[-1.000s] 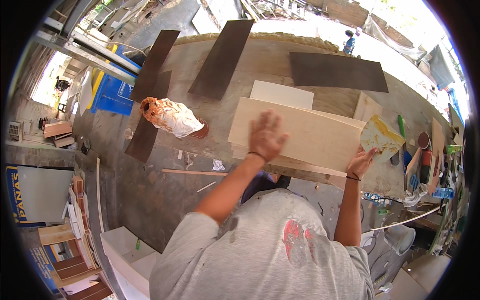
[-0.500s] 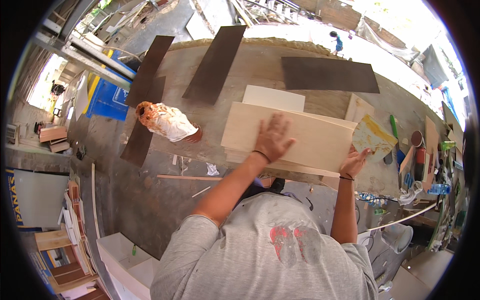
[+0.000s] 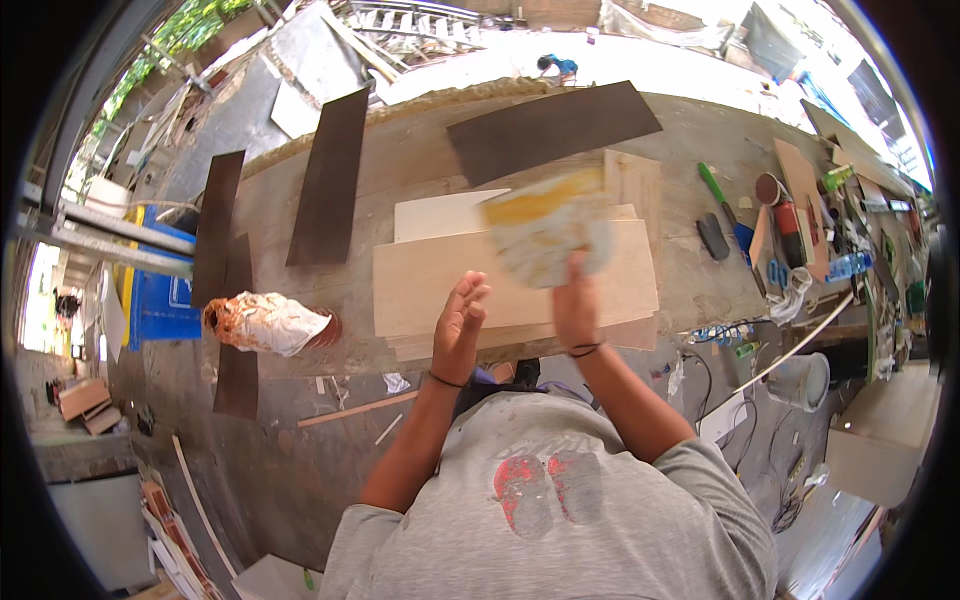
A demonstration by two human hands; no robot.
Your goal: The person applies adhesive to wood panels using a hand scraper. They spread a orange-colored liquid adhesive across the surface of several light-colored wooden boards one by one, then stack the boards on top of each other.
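Note:
A stack of pale thin wooden boards [image 3: 410, 285] lies on the workbench in front of me. My right hand [image 3: 577, 315] is closed on a flexible spreader sheet [image 3: 545, 235] smeared with yellow and white, blurred by motion above the boards. Over the near edge of the stack, my left hand [image 3: 460, 325] is raised with its fingers stretched up, nothing visible in it. A white-wrapped can [image 3: 270, 324] crusted with orange-brown residue lies on its side at the left. Dark brown panels [image 3: 328, 180] are spread around the bench, another dark panel [image 3: 555, 130] beyond the stack.
At the right of the bench are a green-handled tool [image 3: 712, 183], a red power sander [image 3: 787, 225] and a plastic bottle [image 3: 848, 266]. A blue bin [image 3: 165, 295] stands left. A bucket [image 3: 800, 380] and cables are on the right floor. A person in blue [image 3: 562, 66] is far off.
My left hand has lifted off the top board. My right hand has brought the spreader from the stack's right end to above its middle. The view has shifted right.

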